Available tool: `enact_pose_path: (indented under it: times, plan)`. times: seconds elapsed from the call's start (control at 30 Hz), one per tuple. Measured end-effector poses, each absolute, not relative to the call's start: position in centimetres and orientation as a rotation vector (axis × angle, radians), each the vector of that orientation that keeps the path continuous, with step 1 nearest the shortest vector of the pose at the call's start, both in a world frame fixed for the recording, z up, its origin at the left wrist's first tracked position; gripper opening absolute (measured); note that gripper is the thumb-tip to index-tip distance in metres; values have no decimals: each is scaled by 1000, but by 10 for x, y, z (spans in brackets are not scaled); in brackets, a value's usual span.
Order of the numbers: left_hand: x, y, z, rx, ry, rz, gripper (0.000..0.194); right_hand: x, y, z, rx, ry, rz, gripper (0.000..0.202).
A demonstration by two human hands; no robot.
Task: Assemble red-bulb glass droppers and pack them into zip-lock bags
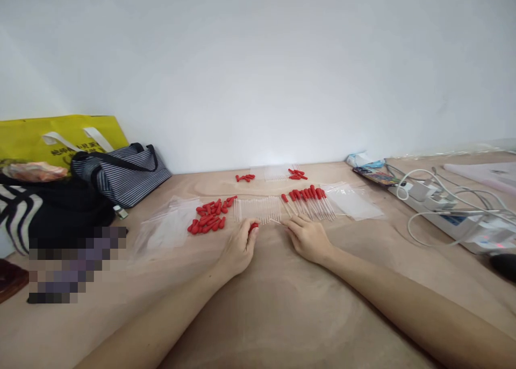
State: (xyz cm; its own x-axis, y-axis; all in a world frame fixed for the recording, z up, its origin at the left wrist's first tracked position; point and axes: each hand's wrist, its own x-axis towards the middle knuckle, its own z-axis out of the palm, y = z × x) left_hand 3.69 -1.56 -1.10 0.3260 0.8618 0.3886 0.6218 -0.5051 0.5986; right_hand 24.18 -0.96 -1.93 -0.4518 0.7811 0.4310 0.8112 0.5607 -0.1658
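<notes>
My left hand [241, 247] is closed around a red rubber bulb [253, 226], whose end shows between thumb and fingers. Opposite it, my right hand [308, 239] pinches a thin clear dropper tube [276, 221] that points left toward the bulb; the two are apart. Just beyond my hands lies a row of bare clear tubes [256, 209]. To its right, several droppers with red bulbs [308, 193] lie side by side, tips toward me. A pile of loose red bulbs [207, 224] is left of the bare tubes.
Clear plastic bags [171, 224] lie at left, and more clear bags [355, 201] at right. Farther back are small groups of red bulbs [245, 178] near the wall. A striped bag [124, 170] stands left; a power strip [455, 232] with white cables lies right.
</notes>
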Motion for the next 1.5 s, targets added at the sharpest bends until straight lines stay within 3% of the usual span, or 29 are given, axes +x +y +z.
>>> enact_pose_path:
  times: [0.13, 0.43, 0.8, 1.27, 1.5]
  plan:
    - [35, -11, -14, 1963, 1234, 1062, 9, 241, -11, -20, -1197, -2321, -140, 23]
    - [41, -7, -12, 1560, 1022, 1161, 29, 238, -14, -22, -1089, -2295, -95, 24]
    - [47, -11, -5, 1300, 1049, 1194, 38, 236, -14, -26, -1011, -2209, -109, 20]
    - [43, -11, -12, 1477, 1028, 983, 27, 240, -13, -25, -847, -2303, 52, 19]
    - [42, -16, -14, 1641, 1083, 900, 20, 250, -7, -17, -781, -2411, -99, 19]
